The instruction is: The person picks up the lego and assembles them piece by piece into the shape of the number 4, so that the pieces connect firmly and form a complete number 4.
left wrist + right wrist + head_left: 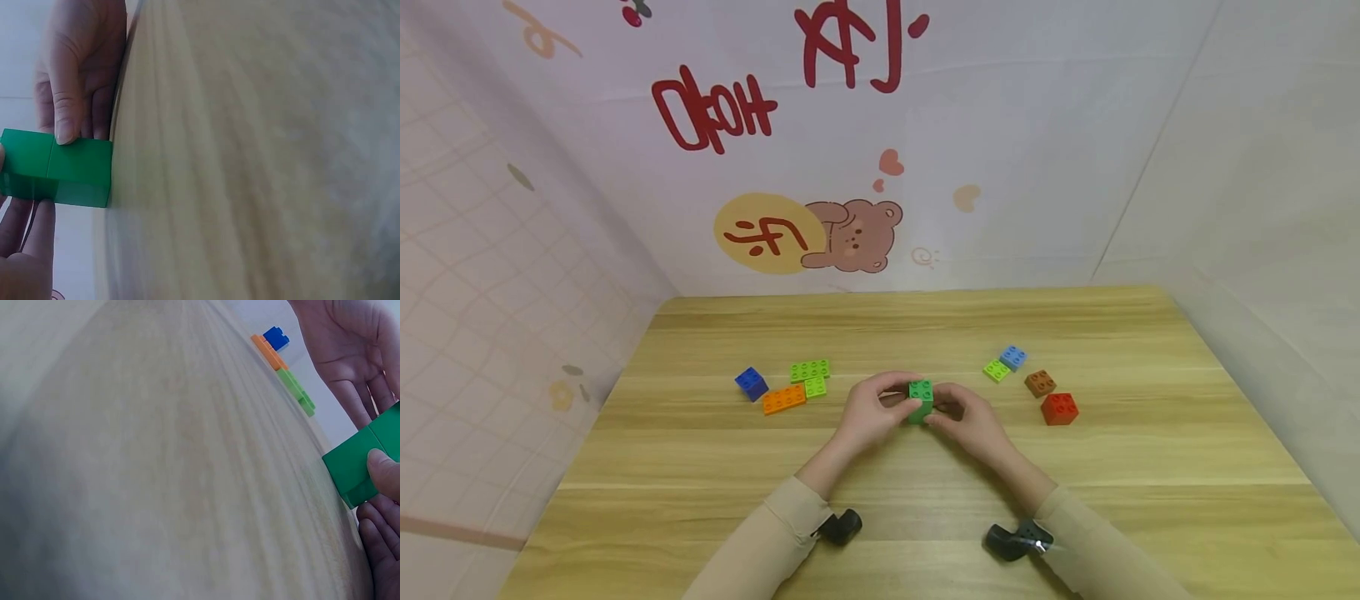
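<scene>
A stack of two green toy bricks (921, 400), studs up, stands upright between the two hands at mid-table. The seam between the bricks shows in the left wrist view, on the green stack (53, 165). With thumb in front and fingers behind, the left hand (874, 410) pinches the upper brick. On the other side the right hand (972, 423) holds the lower brick, its thumb (382, 467) pressed to the front face close to the seam. The stack's lower end is right at the tabletop. Fingers behind the stack are partly hidden.
Left of the hands lie a blue brick (752, 383), an orange brick (784, 399), a long lime brick (810, 371) and a small lime brick (816, 387). To the right are a light-blue brick (1013, 357), a lime brick (997, 371), a brown brick (1041, 383) and a red brick (1060, 409).
</scene>
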Demonstrator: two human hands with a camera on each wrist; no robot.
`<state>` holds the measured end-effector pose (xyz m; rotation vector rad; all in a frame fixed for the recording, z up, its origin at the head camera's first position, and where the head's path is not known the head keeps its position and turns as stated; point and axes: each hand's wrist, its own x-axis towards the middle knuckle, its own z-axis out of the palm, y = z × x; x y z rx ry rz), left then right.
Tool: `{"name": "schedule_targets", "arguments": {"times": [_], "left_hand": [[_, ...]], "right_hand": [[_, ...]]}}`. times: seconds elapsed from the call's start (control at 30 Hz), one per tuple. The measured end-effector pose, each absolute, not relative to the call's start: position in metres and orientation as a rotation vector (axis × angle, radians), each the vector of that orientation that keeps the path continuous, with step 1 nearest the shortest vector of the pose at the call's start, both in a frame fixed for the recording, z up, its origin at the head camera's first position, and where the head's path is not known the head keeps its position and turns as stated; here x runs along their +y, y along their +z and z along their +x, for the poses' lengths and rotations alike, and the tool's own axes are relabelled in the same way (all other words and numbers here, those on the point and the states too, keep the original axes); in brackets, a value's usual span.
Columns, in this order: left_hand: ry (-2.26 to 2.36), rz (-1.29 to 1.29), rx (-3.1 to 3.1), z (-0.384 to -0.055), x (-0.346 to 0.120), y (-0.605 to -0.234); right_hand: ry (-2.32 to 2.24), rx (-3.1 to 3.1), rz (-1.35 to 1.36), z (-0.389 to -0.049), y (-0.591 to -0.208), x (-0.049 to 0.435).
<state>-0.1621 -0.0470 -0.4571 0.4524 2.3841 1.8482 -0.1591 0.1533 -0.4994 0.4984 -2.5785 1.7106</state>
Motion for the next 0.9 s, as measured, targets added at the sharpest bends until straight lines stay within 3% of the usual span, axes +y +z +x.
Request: {"name": "schedule_targets", "arguments": {"times": [0.3, 0.9], "left_hand": [[1.837, 0.458, 2.388, -0.162, -0.048, -0.455], [1.875, 0.473, 2.319, -0.163, -0.050, -0.458]], "right_hand": [[1.711, -2.576, 0.508, -0.143, -0.461, 0.144], [1.709, -2.579, 0.512, -0.141, -0.459, 0.144]]}}
